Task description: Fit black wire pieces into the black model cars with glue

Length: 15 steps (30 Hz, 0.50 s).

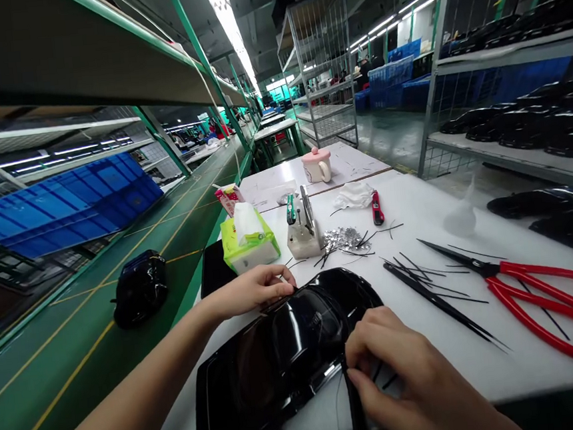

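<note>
A glossy black toy car body (287, 335) lies tilted on the white table in front of me. My left hand (267, 288) is closed at its far edge, thumb and fingers gripping the rim there. At the near side, my right hand (400, 365) is closed, with thumb and forefinger pinching a dark strip (354, 403) that hangs down beside the body. The strip's upper end is hidden by the fingers. To the right of this hand lie black tweezers (439, 302), several thin black strips (422, 275) and red-handled scissors (513, 279).
Farther back stand a green tissue pack (249, 245), a tape dispenser (303, 233), silvery scraps (345, 238), a red cutter (377, 208) and a lidded mug (317, 167). A green conveyor (89, 319) runs along the left, carrying another black body (141, 288). Racks (515, 135) with black bodies stand right.
</note>
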Each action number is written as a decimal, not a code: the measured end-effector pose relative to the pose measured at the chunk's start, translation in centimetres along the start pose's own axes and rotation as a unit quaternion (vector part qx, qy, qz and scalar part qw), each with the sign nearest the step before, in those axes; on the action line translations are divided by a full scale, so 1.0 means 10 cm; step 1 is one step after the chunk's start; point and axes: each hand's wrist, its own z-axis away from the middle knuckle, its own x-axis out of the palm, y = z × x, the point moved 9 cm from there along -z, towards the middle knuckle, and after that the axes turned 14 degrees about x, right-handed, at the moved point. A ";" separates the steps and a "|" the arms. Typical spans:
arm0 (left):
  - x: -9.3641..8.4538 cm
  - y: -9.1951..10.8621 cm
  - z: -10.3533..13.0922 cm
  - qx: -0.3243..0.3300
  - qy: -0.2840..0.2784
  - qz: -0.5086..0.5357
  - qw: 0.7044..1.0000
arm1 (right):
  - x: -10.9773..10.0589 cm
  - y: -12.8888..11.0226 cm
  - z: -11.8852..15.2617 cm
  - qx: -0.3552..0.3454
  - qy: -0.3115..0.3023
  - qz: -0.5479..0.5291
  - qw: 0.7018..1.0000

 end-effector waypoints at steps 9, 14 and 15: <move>-0.03 0.03 0.05 -0.065 0.003 0.023 0.998 | 0.04 0.07 0.05 0.016 -0.012 0.005 1.000; -0.04 0.03 0.10 -0.064 0.019 0.047 0.997 | 0.05 0.10 0.06 0.021 -0.018 0.012 1.000; -0.06 0.04 0.12 -0.057 0.022 0.056 0.997 | 0.05 0.10 0.07 0.025 -0.017 0.011 0.999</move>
